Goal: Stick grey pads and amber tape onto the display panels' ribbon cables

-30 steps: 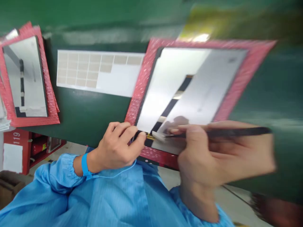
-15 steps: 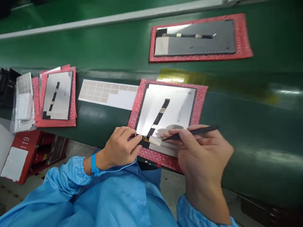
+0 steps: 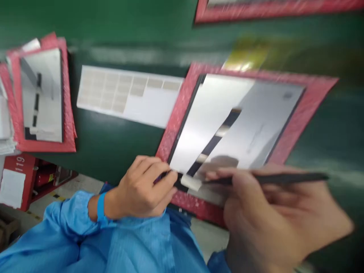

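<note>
A silver display panel (image 3: 256, 113) with a dark flex cable (image 3: 216, 140) across it lies on a red bubble-wrap sheet (image 3: 307, 110) on the green belt. My left hand (image 3: 139, 191) pinches the panel's near corner, fingers closed on its edge. My right hand (image 3: 275, 216), blurred by motion, is closed on black tweezers (image 3: 273, 178). Their tip meets a small pale strip (image 3: 192, 182) at the foot of the cable.
A white sticker sheet with a grid of labels (image 3: 127, 93) lies left of the panel. Further left sits a stack of panels on red sheets (image 3: 42, 94). Another red sheet (image 3: 270, 7) lies at the top. A red box (image 3: 17, 178) stands below the belt.
The view has swung closer to the panel and blurred. Both hands stay at the panel's near corner, tweezers still at the pale strip.
</note>
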`<state>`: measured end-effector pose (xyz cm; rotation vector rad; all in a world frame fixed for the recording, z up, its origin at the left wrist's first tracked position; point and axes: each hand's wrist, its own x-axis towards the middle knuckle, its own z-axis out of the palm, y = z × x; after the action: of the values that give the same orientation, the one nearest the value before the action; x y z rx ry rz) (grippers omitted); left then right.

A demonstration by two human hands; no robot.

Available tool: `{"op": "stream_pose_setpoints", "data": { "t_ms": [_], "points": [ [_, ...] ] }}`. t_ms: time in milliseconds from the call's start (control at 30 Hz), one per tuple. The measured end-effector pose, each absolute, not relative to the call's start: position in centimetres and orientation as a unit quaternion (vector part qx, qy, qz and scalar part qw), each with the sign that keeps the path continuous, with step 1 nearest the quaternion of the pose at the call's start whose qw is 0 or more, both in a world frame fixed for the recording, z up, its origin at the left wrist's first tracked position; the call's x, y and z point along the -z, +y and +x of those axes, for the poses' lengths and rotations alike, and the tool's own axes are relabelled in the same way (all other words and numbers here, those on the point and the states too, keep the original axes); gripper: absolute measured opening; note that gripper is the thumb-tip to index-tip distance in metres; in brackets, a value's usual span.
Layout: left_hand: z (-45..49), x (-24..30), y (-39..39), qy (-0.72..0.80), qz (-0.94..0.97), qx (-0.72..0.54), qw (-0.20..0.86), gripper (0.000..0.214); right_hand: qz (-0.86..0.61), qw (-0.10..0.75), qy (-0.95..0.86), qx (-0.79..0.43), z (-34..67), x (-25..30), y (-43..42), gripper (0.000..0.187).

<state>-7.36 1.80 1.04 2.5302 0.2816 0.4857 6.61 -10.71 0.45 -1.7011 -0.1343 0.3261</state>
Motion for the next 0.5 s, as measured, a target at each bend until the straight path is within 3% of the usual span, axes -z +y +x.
{"op": "stream_pose_setpoints", "data": {
  "t_ms": [100, 200, 267, 367, 500],
  "points": [
    [-5.8, -4.9, 4.6, 0.161, 0.901, -0.183, 0.36, 0.014, -0.716, 0.672, -0.017, -0.187, 6.8, 0.8, -11.8, 0.042],
    [0.5, -8.0, 10.7, 0.22, 0.928, -0.18, 0.24, 0.024, -0.655, 0.73, -0.018, -0.192, 7.1, 2.0, -11.8, 0.046],
    [6.9, -8.7, 15.5, 0.244, 0.947, -0.107, 0.181, 0.024, -0.613, 0.767, -0.024, -0.187, 6.9, 2.2, -11.5, 0.047],
    [16.0, -8.6, 21.0, 0.25, 0.952, -0.012, 0.177, 0.027, -0.566, 0.799, -0.018, -0.203, 7.1, 2.3, -11.9, 0.047],
    [21.4, -10.9, 22.2, 0.244, 0.951, -0.056, 0.182, 0.035, -0.523, 0.836, 0.023, -0.165, 10.0, 3.0, -15.1, 0.052]
  ]
}}
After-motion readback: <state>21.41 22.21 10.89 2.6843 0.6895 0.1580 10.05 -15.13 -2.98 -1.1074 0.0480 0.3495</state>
